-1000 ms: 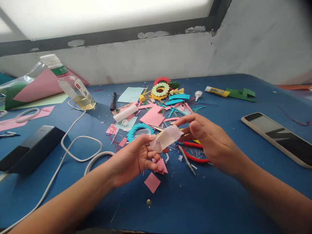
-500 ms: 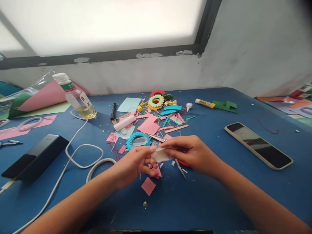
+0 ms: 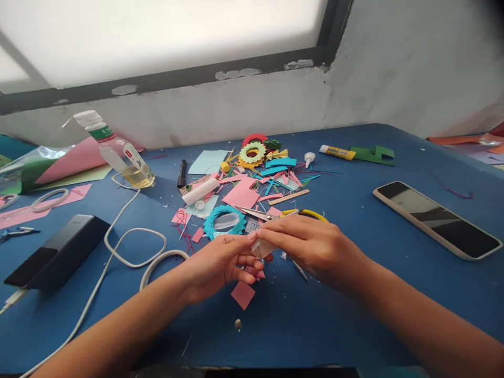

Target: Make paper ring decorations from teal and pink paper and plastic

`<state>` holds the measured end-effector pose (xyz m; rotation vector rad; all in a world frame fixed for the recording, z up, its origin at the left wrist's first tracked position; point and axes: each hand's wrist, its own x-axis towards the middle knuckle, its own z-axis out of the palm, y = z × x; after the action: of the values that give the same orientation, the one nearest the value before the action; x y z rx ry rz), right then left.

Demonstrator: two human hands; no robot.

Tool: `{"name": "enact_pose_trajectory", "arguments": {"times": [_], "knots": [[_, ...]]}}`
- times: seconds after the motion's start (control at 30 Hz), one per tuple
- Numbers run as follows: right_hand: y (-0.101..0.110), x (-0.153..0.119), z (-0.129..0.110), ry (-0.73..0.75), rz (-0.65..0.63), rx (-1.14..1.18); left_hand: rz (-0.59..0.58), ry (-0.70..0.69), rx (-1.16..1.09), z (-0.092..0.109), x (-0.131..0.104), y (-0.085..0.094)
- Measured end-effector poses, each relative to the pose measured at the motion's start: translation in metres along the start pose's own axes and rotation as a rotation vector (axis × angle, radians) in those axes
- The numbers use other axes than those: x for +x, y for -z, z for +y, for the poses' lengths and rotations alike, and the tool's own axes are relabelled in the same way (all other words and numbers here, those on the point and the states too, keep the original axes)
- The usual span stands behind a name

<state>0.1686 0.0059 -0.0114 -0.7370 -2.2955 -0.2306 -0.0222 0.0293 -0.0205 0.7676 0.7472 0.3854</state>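
Note:
Between my two hands is a small piece of whitish paper (image 3: pixel 263 249), partly covered by my fingers. My left hand (image 3: pixel 226 260) pinches its left edge with the thumb, the lower fingers curled loosely beneath. From the right, my right hand (image 3: pixel 311 241) lies over the paper with its fingers bent onto it. Just behind my hands are scissors (image 3: pixel 258 213) with a yellow handle, a blue folded-paper ring (image 3: pixel 210 227) and a pink sheet (image 3: pixel 241 194). A pink paper square (image 3: pixel 243 295) lies on the table below my left hand.
Paper scraps, folded rings (image 3: pixel 252 152) and a wooden stick (image 3: pixel 289 197) are heaped mid-table. To the left stand a bottle (image 3: pixel 128 160) and a dark power bank (image 3: pixel 59 252) with a white cable (image 3: pixel 103 283). A phone (image 3: pixel 437 220) and glue tube (image 3: pixel 337 152) lie right.
My right hand has shifted over the paper, its fingers now covering more of it. The paper looks more tilted and smaller in view. The camera view has moved slightly.

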Motion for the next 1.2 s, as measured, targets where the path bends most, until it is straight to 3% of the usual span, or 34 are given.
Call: {"name": "enact_pose_trajectory", "arguments": {"times": [0.1,0.23,0.37,0.5,0.8,0.93,1.0,1.13,1.2], "knots": [[-0.002,0.0,-0.003,-0.017,0.022,-0.018,-0.045,0.018,-0.058,0.002,-0.002,-0.001],[-0.001,0.002,-0.008,-0.149,0.047,0.101,-0.1,-0.016,-0.102,0.004,-0.004,-0.004],[0.004,0.006,-0.01,-0.336,0.101,0.305,-0.071,-0.066,-0.081,0.006,-0.005,-0.005],[0.006,0.007,-0.004,-0.443,0.065,0.434,-0.037,-0.102,-0.002,0.006,-0.005,-0.005],[0.004,0.001,-0.012,-0.155,0.096,0.086,-0.17,-0.094,0.16,0.003,-0.007,0.0],[0.007,0.003,-0.013,-0.109,0.03,0.237,-0.265,-0.112,0.274,0.007,-0.008,0.002],[0.012,0.004,-0.004,-0.202,0.008,0.317,-0.25,-0.148,0.264,0.008,-0.007,0.002],[0.018,0.0,0.025,-0.575,0.025,0.217,-0.114,-0.204,0.156,0.008,-0.004,0.004],[0.013,-0.005,0.04,-0.605,-0.183,0.143,-0.027,-0.268,0.089,0.009,-0.003,0.004]]}}
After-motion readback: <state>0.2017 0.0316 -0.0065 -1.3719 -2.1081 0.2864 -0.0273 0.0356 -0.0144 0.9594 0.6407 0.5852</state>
